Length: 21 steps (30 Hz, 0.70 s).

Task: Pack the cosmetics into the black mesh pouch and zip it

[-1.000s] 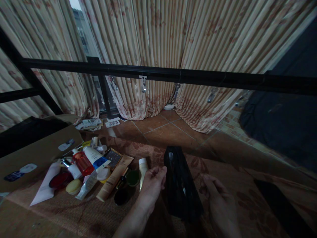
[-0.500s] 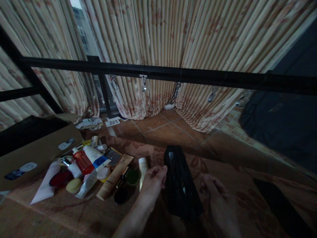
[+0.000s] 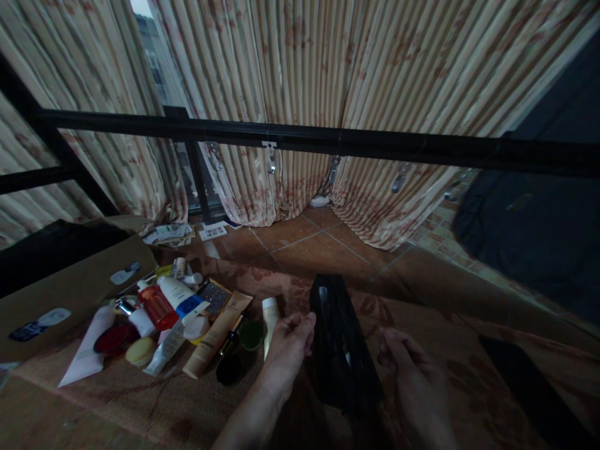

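Observation:
A long black pouch (image 3: pixel 349 375) lies in front of me, its top open. Slim, shiny-tipped items (image 3: pixel 323 294), perhaps brushes, show faintly in its dark inside. My left hand (image 3: pixel 291 342) is closed, thumb and fingers pinched at the pouch's left edge. To the right of the pouch, my right hand (image 3: pixel 412 369) is closed with curled fingers; anything in its pinch is too dark to make out. A pale tube with a white cap (image 3: pixel 270 315) lies just left of my left hand, partly covered by it.
Several cosmetics crowd the left side of the patterned cloth (image 3: pixel 187 406): a tan tube (image 3: pixel 218 337), a white-and-blue tube (image 3: pixel 180 297) and a red bottle (image 3: pixel 158 307). Behind them is a cardboard box (image 3: pixel 89 287). A flat black object (image 3: pixel 529 387) lies right. A dark rail (image 3: pixel 300 132) crosses ahead.
Almost nothing differs. Both hands and the pouch hold nearly the same places, and the view has shifted very slightly.

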### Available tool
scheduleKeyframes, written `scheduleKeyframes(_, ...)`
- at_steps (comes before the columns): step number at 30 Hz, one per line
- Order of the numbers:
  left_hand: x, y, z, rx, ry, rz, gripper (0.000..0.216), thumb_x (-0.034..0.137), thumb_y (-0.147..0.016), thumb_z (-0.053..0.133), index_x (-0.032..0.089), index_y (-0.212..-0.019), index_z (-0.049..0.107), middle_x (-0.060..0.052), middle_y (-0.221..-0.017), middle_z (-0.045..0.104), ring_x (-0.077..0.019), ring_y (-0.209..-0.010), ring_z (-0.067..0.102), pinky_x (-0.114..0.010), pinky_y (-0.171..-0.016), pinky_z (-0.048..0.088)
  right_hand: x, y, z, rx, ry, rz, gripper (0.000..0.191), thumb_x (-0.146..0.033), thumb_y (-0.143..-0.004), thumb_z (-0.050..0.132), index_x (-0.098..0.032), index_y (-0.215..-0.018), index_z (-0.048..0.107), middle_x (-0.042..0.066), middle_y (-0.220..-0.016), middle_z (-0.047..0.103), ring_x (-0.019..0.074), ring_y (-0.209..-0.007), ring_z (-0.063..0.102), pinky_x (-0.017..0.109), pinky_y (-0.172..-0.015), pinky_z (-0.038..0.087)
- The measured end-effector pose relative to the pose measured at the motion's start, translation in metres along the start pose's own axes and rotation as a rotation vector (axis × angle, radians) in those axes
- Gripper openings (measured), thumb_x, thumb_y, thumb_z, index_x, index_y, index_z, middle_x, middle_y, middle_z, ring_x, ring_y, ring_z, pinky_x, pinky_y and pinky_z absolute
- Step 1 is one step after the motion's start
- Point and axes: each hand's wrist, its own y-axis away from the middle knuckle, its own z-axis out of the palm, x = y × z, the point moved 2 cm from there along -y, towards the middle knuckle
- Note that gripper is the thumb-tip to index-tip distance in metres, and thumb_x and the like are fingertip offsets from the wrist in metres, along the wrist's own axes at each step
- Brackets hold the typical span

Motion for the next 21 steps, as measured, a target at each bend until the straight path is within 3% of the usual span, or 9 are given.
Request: scheduleKeyframes(21,0.0000,-0.0003,0.0013,-0.025,-0.009,0.025,0.041,0.050,-0.071,0.064,0.018,-0.056,0.044,0.005,-0.050,0.040,-0.0067,-0.048,0.034,-0.019,-0.046,0.031,0.0025,-0.0018,-0.0017,-0.012,0.027,-0.012,0.033,-0.050,-0.069,0.067,-0.019,-0.065,0.060,-0.003,-0.057,0.050,0.0119,-0.057,0.044,0.024,-0.056,0.035)
